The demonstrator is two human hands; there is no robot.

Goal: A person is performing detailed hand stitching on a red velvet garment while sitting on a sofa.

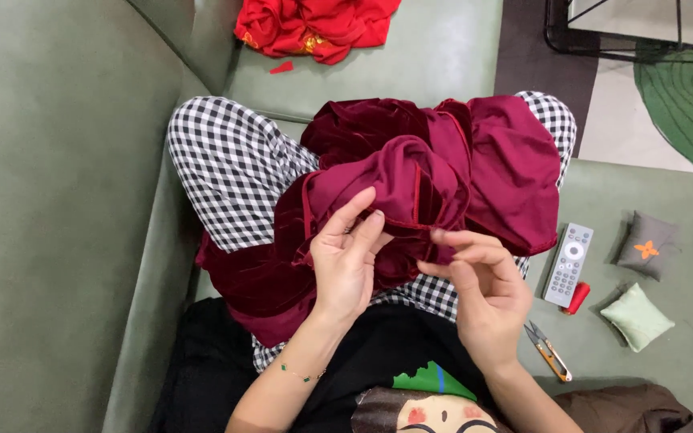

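head view: both hands work the piped edge of a dark red velvet garment (pixel 443 176) bunched on the lap. left hand (pixel 346 261) pinches the hem between thumb and fingers; right hand (pixel 479 285) nips the cloth just beside it, fingertips closed. this looks like hand-sewing the hem; next calls for a steady pull along the seam.

A green sofa (pixel 58 200) carries a remote (pixel 569 264), thread snips (pixel 547 350), two small cushions and red cloth (pixel 314 26).
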